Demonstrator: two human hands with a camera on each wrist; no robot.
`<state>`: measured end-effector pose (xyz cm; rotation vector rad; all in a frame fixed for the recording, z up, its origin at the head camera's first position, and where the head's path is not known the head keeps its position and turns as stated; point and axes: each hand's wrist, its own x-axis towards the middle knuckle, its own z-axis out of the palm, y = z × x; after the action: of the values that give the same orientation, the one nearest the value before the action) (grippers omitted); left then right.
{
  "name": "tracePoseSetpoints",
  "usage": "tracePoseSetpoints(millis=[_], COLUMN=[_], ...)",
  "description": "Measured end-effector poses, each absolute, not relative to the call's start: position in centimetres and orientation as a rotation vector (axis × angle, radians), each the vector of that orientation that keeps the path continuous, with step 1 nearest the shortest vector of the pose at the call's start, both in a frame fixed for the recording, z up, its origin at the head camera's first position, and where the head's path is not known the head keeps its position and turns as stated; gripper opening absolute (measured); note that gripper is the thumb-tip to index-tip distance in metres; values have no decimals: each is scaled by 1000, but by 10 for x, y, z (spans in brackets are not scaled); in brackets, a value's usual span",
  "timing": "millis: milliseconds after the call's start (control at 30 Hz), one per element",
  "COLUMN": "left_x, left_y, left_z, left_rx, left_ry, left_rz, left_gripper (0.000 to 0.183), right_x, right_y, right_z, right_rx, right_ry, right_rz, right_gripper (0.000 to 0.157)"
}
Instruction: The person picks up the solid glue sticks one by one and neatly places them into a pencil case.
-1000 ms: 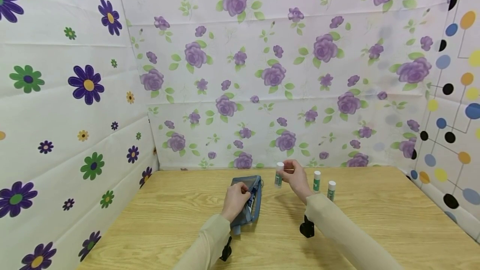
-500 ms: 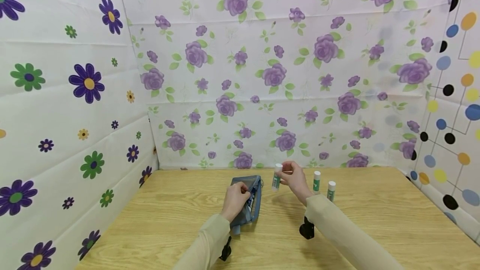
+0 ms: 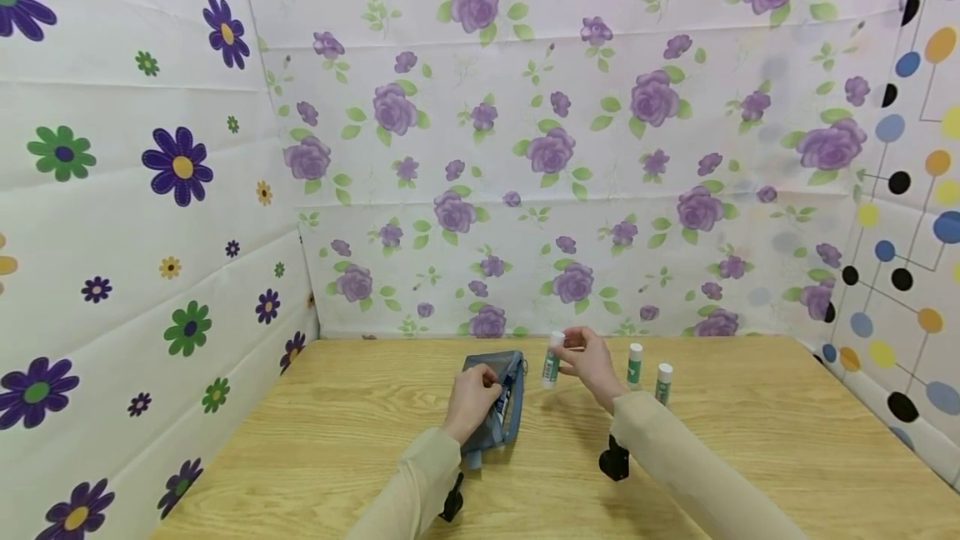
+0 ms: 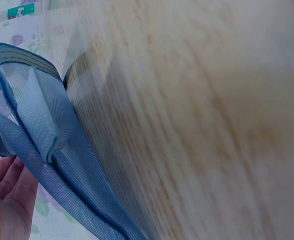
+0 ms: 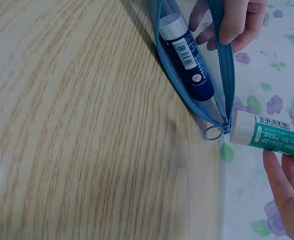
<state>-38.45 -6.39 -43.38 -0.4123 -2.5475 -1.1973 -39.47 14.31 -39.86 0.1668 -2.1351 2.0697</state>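
Observation:
A blue mesh zip pouch [image 3: 516,411] lies on the table with its zipper undone. My left hand [image 3: 471,402] pinches one edge of the opening, holding it apart. Inside the pouch, in the right wrist view, is a dark blue glue stick [image 5: 190,62] with a white end. Between the fingers and thumb of my right hand [image 3: 592,363] is a green glue stick [image 3: 551,365] with a white cap, slightly tilted, just right of the pouch. Seen from the right wrist, its white end overlaps the zipper end beside the pull ring [image 5: 212,133].
Two more green glue sticks stand upright to the right, one [image 3: 634,363] farther back and one [image 3: 663,383] partly behind my right sleeve. Wood-grain table [image 3: 352,407] spreads around the pouch. A flowered cloth wall [image 3: 450,273] rises at the table's back edge.
My right hand has brought the green glue stick slightly left and down towards the pouch, and the stick has tipped from upright. My left hand stays on the pouch.

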Motion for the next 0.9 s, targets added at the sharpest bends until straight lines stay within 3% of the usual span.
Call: tracePoseSetpoints(millis=[367, 900], left_x=[-382, -382], left_y=[-64, -63], left_z=[-431, -431], left_rx=[-413, -414], left_ry=[-2567, -2565], left_rz=[-1213, -1229], left_gripper=[8, 8], right_x=[-395, -392], right_y=[140, 134], right_z=[-400, -408], right_rx=[101, 114], right_ry=[-2149, -2160], right_rz=[2124, 2180], right_gripper=[31, 34])
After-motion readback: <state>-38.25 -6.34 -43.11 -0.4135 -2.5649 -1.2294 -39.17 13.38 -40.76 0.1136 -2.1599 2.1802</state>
